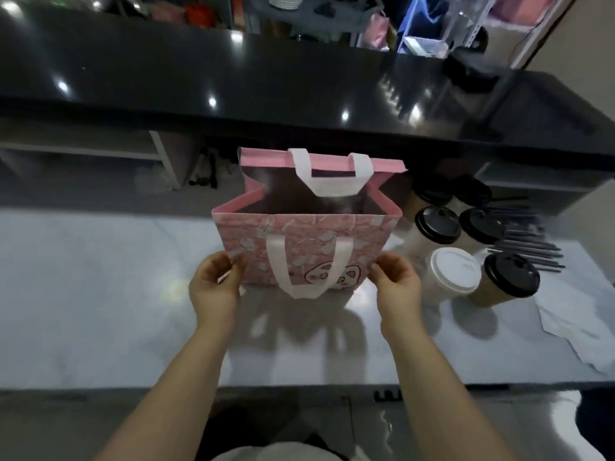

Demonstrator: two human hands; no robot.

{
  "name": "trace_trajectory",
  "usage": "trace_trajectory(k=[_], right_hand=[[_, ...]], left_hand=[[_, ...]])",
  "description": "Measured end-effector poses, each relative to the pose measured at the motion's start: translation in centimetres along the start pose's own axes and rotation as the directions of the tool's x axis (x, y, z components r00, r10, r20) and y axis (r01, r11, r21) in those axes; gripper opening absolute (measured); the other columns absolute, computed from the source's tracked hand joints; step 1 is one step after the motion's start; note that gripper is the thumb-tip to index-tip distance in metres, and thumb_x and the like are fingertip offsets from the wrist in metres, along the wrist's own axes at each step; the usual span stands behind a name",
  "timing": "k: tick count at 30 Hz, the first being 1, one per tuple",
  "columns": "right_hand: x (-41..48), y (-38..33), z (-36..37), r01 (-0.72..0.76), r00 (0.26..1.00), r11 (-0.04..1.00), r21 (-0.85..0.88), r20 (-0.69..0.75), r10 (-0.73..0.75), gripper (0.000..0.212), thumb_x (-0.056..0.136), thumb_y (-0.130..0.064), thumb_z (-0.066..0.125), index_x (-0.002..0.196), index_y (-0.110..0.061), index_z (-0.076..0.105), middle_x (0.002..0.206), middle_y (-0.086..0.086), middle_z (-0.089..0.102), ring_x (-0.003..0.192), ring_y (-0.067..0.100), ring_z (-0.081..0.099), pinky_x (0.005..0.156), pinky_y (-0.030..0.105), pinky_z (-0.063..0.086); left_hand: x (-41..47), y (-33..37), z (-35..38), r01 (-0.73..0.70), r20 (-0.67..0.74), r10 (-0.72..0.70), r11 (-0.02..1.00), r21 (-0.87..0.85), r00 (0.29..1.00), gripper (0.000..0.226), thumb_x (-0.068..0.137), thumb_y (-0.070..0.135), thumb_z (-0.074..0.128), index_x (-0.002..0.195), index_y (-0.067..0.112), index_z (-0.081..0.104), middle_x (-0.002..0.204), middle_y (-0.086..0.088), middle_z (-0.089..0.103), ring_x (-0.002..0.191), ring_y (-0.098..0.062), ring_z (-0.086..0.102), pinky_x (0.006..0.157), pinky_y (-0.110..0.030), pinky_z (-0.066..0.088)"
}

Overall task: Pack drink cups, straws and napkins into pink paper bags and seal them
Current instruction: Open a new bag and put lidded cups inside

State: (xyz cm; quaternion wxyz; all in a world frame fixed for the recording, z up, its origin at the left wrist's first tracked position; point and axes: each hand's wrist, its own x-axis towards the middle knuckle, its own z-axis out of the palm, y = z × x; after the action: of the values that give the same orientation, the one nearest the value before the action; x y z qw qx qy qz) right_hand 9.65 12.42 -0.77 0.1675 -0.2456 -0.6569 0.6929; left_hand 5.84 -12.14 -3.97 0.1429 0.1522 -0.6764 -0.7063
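Observation:
A pink paper bag (309, 234) with white handles and a cartoon print stands upright and open-mouthed on the white counter (100, 294). My left hand (216, 284) pinches its lower left corner and my right hand (396, 281) holds its lower right corner. To the right of the bag stand several lidded cups: a white-lidded cup (454, 271) nearest, a brown cup with a black lid (511, 277) beside it, and more black-lidded cups (437, 224) behind. Black straws (529, 241) lie in a pile further right. White napkins (579, 324) lie at the right edge.
A raised glossy black counter ledge (266, 94) runs across behind the bag. Shelving and cluttered items sit beyond it. The white counter's near edge (299, 385) is below my forearms.

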Motion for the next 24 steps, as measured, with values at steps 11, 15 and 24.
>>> trace_trajectory(k=[11, 15, 24], right_hand=[[-0.1, -1.5, -6.1, 0.556, 0.829, 0.766, -0.322, 0.275, -0.486, 0.042, 0.084, 0.010, 0.055, 0.107, -0.025, 0.061, 0.110, -0.010, 0.059, 0.109, 0.011, 0.054, 0.098, 0.025, 0.041], [1.6, -2.8, -9.1, 0.614, 0.743, 0.377, -0.693, 0.347, -0.572, 0.045, 0.077, 0.003, 0.063, 0.119, -0.014, 0.062, 0.126, 0.008, 0.055, 0.126, 0.032, 0.038, 0.110, 0.042, 0.024], [3.2, -1.5, -11.5, 0.278, 0.960, 0.155, -0.948, 0.267, -0.086, 0.073, 0.092, -0.037, 0.059, 0.151, -0.025, 0.019, 0.162, 0.011, 0.000, 0.143, 0.047, -0.015, 0.115, 0.056, -0.011]], left_hand=[[-6.3, 3.0, 0.4, -0.104, 0.038, 0.098, 0.971, 0.217, 0.994, 0.072, 0.071, 0.037, 0.085, 0.127, 0.049, 0.043, 0.116, 0.035, 0.055, 0.108, 0.016, 0.051, 0.084, -0.019, 0.045], [-8.1, 4.9, 2.3, -0.313, 0.090, 0.302, 0.870, 0.381, 0.949, 0.069, 0.073, 0.033, 0.084, 0.131, 0.035, 0.046, 0.128, 0.015, 0.054, 0.120, -0.005, 0.050, 0.095, -0.029, 0.046], [-13.8, 8.8, 7.2, -0.747, 0.413, 0.647, 0.401, 0.530, 0.641, 0.049, 0.079, 0.021, 0.079, 0.123, 0.012, 0.062, 0.131, -0.011, 0.055, 0.128, -0.035, 0.045, 0.114, -0.041, 0.029]])
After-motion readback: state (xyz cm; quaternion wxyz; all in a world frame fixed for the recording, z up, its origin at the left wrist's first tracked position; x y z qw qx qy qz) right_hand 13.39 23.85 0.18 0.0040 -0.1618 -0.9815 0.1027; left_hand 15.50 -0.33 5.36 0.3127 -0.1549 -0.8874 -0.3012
